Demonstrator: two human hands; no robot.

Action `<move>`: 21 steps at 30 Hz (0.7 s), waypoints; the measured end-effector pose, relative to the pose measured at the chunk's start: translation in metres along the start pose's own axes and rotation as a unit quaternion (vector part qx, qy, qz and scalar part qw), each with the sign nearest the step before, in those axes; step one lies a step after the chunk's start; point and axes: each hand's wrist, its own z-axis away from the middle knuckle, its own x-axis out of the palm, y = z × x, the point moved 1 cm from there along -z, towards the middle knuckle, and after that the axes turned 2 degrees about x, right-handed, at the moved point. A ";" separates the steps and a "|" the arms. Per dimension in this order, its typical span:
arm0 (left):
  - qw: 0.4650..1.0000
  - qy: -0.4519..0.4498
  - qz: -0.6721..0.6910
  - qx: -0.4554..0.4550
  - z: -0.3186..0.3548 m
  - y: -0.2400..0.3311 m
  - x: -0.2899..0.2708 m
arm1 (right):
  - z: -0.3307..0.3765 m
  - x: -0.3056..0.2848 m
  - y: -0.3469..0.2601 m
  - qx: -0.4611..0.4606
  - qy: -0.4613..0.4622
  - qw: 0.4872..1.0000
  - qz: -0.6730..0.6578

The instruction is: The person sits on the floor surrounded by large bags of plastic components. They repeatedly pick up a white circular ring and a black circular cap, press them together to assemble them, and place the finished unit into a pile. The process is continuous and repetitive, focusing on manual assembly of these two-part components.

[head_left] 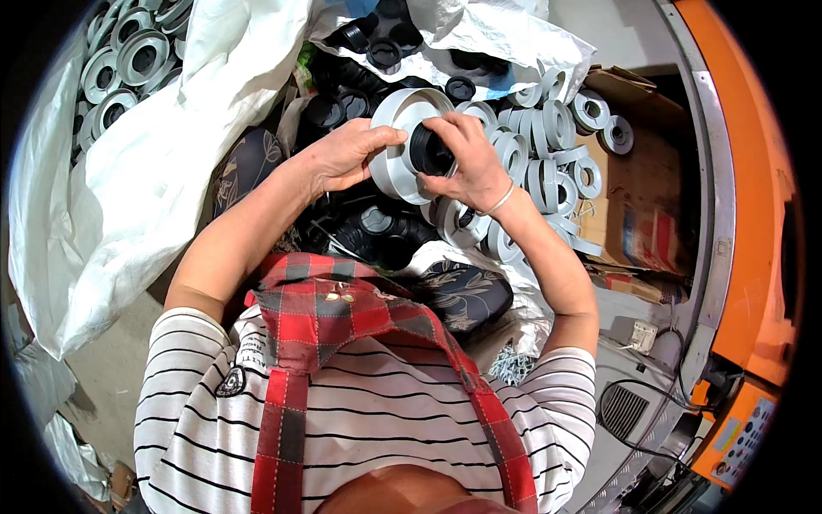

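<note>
We hold the grey ring (396, 146) up over our lap — left hand (342, 158) fingers pinching its rim, right hand (467, 163) fingers pressing the black insert (428, 150) into its centre. It looks light, stiff and smooth, so the rim is the place to grip. Beyond, a brown cardboard box (638, 193) with a red-and-blue patch holds more rings; white sacks (128, 171) lie further off.

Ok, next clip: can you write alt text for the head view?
Seen from above, a person's left hand steadies a grey plastic ring while the right hand presses a black round insert into its centre. Stacked grey rings fill a cardboard box to the right; loose black inserts lie below the hands.
</note>
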 end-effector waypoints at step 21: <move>0.826 0.254 -0.470 0.178 0.066 0.082 0.042 | 0.033 0.033 0.067 0.394 0.011 0.914 -0.095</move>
